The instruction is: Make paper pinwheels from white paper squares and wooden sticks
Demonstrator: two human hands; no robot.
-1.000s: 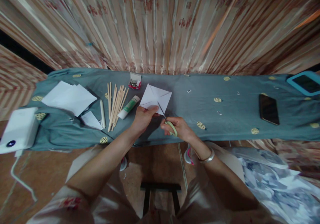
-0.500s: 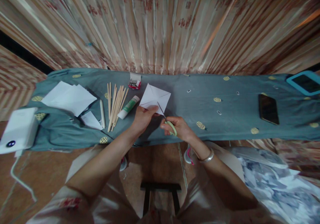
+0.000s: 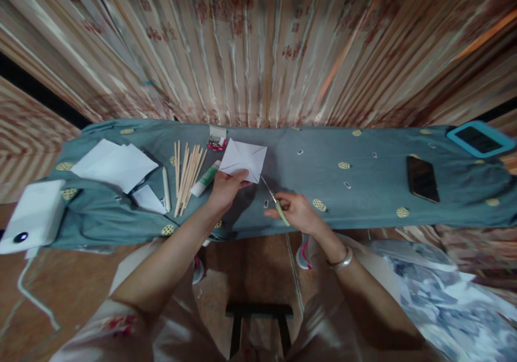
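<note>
While the left hand [image 3: 224, 190] pinches the paper [image 3: 244, 157] over the surface [image 3: 383, 187], the right hand [image 3: 298, 211] grips scissors [image 3: 281, 213] near its edge. Just beside the left hand lies a tube [image 3: 204, 180], with sticks [image 3: 187, 179] and a box [image 3: 217, 145] close by.

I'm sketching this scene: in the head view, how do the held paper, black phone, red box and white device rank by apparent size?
Largest to smallest:
White device
Held paper
Black phone
Red box
</note>
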